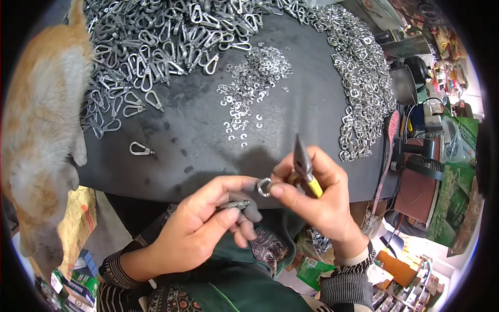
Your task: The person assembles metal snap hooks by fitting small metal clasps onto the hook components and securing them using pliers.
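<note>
Worktop (312, 88) evenly lit, fairly bright; soft shadow just beyond left hand (202, 223). Sharp glints on metal snap hooks (176, 31). White glare washing out parts of right rim. Left fingertips (252, 212) blurred; cat (44, 119) soft at head. Black fisheye corners; worktop's near edge bowed.

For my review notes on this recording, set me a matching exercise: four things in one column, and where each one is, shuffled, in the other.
Things:
1. Cat
2. Yellow-handled pliers
3. Small C-shaped pieces
4. Single metal clip

Places:
A. In a loose cluster around the upper middle of the dark tabletop
B. In the right hand
C. Along the left side of the picture
D. By itself on the tabletop, nearer the person than the big clip heap

Pairs: 1-C; 2-B; 3-A; 4-D
</note>
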`<control>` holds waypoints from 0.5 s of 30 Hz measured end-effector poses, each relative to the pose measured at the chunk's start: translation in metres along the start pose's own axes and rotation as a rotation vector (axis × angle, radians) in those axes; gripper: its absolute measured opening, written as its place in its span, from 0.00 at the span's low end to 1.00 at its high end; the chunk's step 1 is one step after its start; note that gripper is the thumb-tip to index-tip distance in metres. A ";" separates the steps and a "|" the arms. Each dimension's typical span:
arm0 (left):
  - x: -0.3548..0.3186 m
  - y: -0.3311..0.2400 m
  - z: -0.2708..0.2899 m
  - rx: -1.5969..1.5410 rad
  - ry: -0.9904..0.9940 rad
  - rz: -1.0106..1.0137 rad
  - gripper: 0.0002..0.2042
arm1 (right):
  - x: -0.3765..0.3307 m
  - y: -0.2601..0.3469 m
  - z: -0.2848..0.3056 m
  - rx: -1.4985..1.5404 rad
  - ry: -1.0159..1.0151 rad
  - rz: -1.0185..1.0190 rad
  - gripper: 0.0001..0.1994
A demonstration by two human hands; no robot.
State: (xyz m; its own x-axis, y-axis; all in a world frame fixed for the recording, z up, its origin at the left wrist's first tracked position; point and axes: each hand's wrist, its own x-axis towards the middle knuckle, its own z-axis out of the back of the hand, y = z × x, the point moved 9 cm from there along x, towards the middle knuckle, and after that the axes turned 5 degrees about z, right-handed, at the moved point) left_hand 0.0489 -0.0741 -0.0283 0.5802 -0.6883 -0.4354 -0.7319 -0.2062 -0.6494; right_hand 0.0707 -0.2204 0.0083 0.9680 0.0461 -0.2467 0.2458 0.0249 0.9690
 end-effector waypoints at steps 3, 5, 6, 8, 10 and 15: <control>0.001 -0.003 0.008 0.061 -0.034 -0.032 0.17 | -0.008 -0.009 -0.001 0.035 -0.012 -0.033 0.07; 0.000 -0.001 0.012 0.102 -0.084 -0.031 0.16 | -0.009 -0.009 -0.003 0.059 -0.070 0.014 0.07; 0.001 -0.002 0.011 0.084 -0.088 -0.049 0.16 | -0.009 -0.012 -0.005 0.057 -0.069 0.015 0.07; 0.000 -0.003 0.011 0.065 -0.091 -0.068 0.16 | -0.011 -0.004 -0.008 -0.107 -0.040 0.186 0.08; -0.004 -0.006 0.007 0.094 -0.048 -0.088 0.16 | -0.012 -0.001 -0.010 -0.130 -0.026 0.230 0.08; -0.008 -0.007 0.003 0.134 -0.046 -0.116 0.17 | -0.020 0.007 -0.015 -0.166 -0.009 0.289 0.07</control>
State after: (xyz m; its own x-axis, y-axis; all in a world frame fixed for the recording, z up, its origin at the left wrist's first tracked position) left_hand 0.0507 -0.0647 -0.0218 0.6763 -0.6319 -0.3786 -0.6066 -0.1862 -0.7729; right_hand 0.0527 -0.2059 0.0200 0.9971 0.0661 0.0389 -0.0499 0.1748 0.9833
